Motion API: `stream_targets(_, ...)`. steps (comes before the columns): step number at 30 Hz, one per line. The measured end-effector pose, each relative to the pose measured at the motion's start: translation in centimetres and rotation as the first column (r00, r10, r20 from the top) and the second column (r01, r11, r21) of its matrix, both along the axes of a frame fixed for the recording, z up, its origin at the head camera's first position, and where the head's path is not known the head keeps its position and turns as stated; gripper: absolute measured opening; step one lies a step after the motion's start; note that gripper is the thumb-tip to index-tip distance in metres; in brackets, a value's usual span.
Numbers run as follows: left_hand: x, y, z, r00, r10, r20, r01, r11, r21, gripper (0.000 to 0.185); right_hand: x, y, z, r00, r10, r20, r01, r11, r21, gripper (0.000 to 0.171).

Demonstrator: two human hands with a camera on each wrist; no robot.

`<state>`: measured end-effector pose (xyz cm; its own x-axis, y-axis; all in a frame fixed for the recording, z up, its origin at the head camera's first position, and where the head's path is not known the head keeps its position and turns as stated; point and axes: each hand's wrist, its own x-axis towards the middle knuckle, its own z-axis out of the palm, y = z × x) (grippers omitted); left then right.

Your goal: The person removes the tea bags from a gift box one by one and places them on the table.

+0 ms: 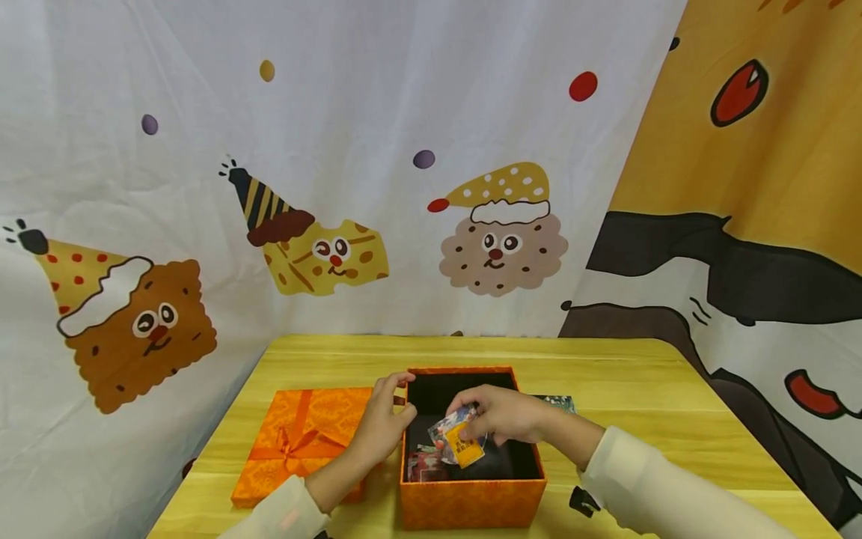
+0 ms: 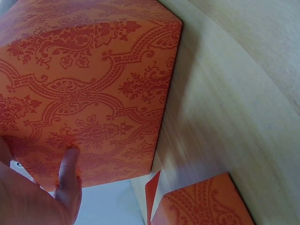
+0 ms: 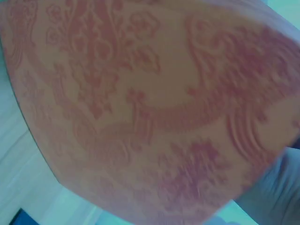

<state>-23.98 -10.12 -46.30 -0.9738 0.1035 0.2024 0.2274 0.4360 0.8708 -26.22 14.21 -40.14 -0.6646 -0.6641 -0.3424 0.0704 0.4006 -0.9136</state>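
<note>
An open orange box [image 1: 471, 505] with a black inside stands at the table's front middle. My left hand [image 1: 384, 423] holds its left wall, with thumb and index finger at the rim. In the left wrist view, a finger [image 2: 69, 166] touches the patterned outer wall [image 2: 93, 93]. Over the box opening, my right hand [image 1: 505, 414] pinches a small clear plastic packet [image 1: 461, 442] with an orange label and colourful print. Below it, a reddish printed packet [image 1: 424, 466] lies in the box's front left corner. The right wrist view is mostly filled by the box's outer wall [image 3: 140, 117].
The orange lid [image 1: 269, 419] with a ribbon bow lies left of the box. A dark printed flat item [image 1: 555, 403] lies behind my right wrist. A small black object [image 1: 584, 501] sits by the right sleeve. Printed cloth [image 1: 404, 97] hangs behind the wooden table [image 1: 640, 419].
</note>
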Motion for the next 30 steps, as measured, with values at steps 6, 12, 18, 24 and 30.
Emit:
stream_targets(6,0.0,0.0,0.1,1.000,-0.001,-0.002,0.001,1.000,0.006,0.048,-0.2,1.8,1.1,0.999,-0.041,0.027,0.042,0.998,-0.051,0.029)
stream_targets(12,0.0,0.0,0.1,1.000,-0.009,-0.002,0.009,1.000,0.006,0.047,-0.4,4.0,1.7,0.996,-0.067,0.053,0.072,0.993,-0.097,0.036)
stream_targets(18,0.0,0.0,0.1,1.000,-0.011,-0.002,0.011,1.000,0.004,0.047,-0.3,6.1,2.2,0.991,-0.103,0.081,0.113,0.984,-0.139,0.037)
stream_targets(24,-0.1,0.0,0.0,1.000,-0.010,-0.003,0.010,1.000,0.004,0.047,-0.4,8.4,2.6,0.990,-0.138,0.036,0.141,0.983,-0.119,0.040)
stream_targets(30,-0.1,0.0,0.1,1.000,-0.008,0.000,0.008,1.000,0.000,0.047,-0.4,10.5,2.6,0.988,-0.153,0.037,0.156,0.979,-0.133,0.039)
